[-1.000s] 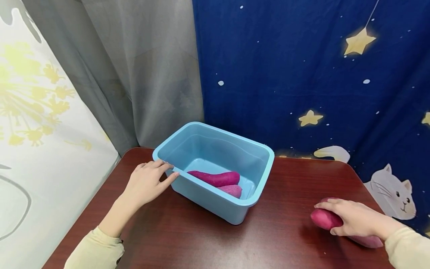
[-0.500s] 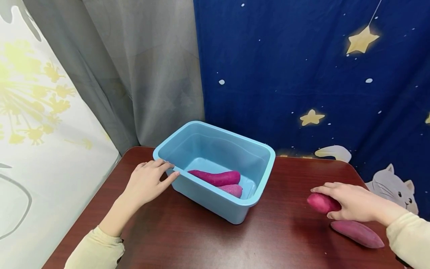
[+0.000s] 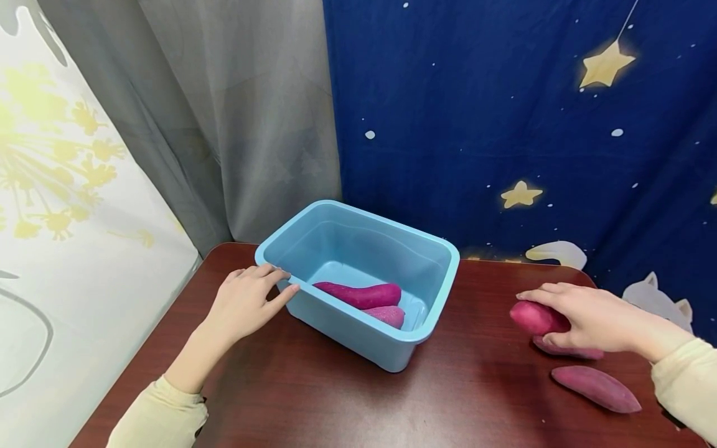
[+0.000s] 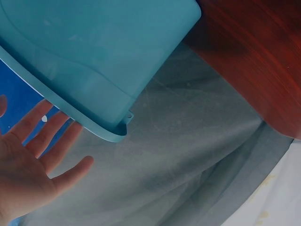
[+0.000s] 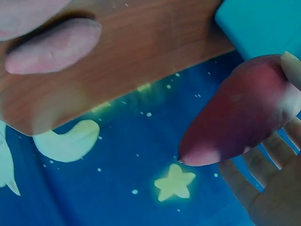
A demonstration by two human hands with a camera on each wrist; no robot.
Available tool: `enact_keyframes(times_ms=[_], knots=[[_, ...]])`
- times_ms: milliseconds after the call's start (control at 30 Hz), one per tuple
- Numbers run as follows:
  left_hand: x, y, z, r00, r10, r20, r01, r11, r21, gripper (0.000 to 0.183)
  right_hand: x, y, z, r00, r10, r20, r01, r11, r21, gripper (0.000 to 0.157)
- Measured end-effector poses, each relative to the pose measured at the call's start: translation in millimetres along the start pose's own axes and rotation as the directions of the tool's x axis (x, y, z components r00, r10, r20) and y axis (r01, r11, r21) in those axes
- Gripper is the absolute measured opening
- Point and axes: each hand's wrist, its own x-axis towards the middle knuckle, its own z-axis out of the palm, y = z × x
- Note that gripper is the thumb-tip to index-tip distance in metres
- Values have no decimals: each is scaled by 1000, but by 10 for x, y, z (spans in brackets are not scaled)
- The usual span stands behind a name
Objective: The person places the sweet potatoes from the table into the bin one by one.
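My right hand (image 3: 596,316) grips a reddish-purple sweet potato (image 3: 536,318) above the right side of the table. Its pointed end shows large in the right wrist view, where fingers and thumb hold the sweet potato (image 5: 237,113) from both sides. Below that hand lies a second sweet potato (image 3: 570,350), partly covered by it, and a third sweet potato (image 3: 596,389) lies nearer the front. With relaxed fingers my left hand (image 3: 246,303) touches the near-left rim of a light blue plastic bin (image 3: 358,308). Inside are a long dark sweet potato (image 3: 361,295) and a paler sweet potato (image 3: 389,315), half hidden by the wall.
The bin stands on a dark red-brown wooden table (image 3: 448,398) with rounded far corners. Close behind the table hang a grey curtain (image 3: 269,124) and a blue starry curtain (image 3: 448,112). A white patterned cloth (image 3: 84,218) hangs at the left.
My right hand has lifted the sweet potato up and away from the table, uncovering the other two beneath. My left hand has stayed on the bin's rim.
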Motion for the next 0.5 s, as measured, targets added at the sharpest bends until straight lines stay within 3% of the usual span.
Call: enact_keyframes(times_ms=[233, 500], knots=[[-3, -2, 5, 1000, 3, -3, -3, 1000, 2, 39, 97, -12, -118, 998, -25, -56, 23, 999, -36, 62], [0, -11, 5, 1000, 5, -9, -5, 1000, 3, 41, 194, -33, -277, 999, -19, -44, 17, 999, -39, 60]])
